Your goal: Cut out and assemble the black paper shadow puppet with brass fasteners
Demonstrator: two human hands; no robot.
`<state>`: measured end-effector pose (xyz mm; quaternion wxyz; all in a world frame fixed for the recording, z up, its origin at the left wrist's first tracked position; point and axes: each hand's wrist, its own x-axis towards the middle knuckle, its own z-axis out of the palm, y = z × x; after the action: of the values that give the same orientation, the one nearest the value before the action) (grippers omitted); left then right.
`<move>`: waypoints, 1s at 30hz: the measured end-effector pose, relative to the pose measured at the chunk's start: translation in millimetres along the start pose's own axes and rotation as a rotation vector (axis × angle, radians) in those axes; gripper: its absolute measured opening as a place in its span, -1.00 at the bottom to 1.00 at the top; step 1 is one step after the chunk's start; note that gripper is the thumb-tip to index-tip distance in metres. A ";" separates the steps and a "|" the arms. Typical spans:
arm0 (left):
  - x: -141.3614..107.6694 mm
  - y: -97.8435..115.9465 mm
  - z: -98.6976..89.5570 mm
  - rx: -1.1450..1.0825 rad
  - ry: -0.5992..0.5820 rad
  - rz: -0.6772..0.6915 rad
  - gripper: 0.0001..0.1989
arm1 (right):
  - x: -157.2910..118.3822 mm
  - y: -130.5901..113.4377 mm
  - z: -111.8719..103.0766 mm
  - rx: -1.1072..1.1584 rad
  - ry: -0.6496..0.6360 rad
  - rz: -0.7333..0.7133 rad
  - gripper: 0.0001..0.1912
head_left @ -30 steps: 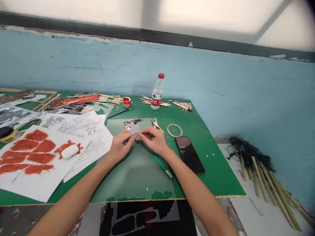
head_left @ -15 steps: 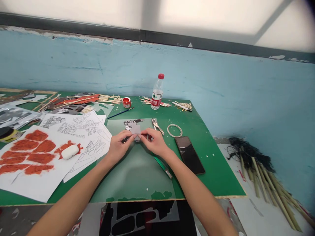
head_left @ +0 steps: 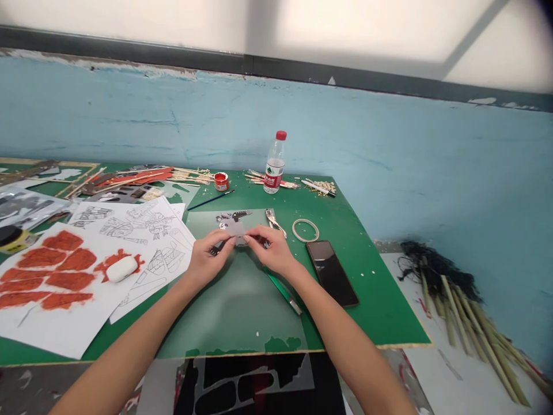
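Well, surface [head_left: 380, 305]: green, pale-edged, set against the wall, crowded at left, more open at right.
Wall [head_left: 389, 167]: blue, scuffed, under a dark ledge [head_left: 345, 84] and a bright pane [head_left: 354, 29].
Sheet [head_left: 228, 305]: translucent, flat on the surface, beneath the hands.
Grey piece [head_left: 235, 227]: over the sheet's far half, between the hands.
Fingers: left hand [head_left: 209, 253] and right hand [head_left: 276, 251] both pinch its near edge.
Far side: paint jar [head_left: 222, 182], brush [head_left: 211, 200], bottle [head_left: 273, 167] upright.
Right: phone [head_left: 332, 274], with a ring [head_left: 306, 240] beyond it.
Left: papers [head_left: 47, 328], a white case [head_left: 121, 268] on top.
Beyond the right edge: stalks [head_left: 470, 323], lower down.
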<state>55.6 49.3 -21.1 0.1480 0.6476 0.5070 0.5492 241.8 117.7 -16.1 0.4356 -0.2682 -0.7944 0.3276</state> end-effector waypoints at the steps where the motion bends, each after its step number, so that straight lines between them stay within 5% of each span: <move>1: 0.2 0.3 0.0 0.000 -0.003 0.029 -0.85 | 0.0 0.0 -0.6 -0.011 -0.001 -0.014 -0.80; 15: -0.9 -13.3 -2.8 0.073 -0.030 0.281 -0.72 | -2.8 4.3 -4.5 -0.235 -0.014 -0.300 -0.90; 30: -0.2 -27.3 -5.5 0.256 -0.038 0.432 -0.82 | -4.9 8.2 -3.7 -0.334 -0.037 -0.364 -0.90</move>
<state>37.4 59.1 -39.7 -0.0464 0.7646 0.4196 0.4871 248.5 120.5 -23.2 0.4225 -0.1827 -0.8805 0.1128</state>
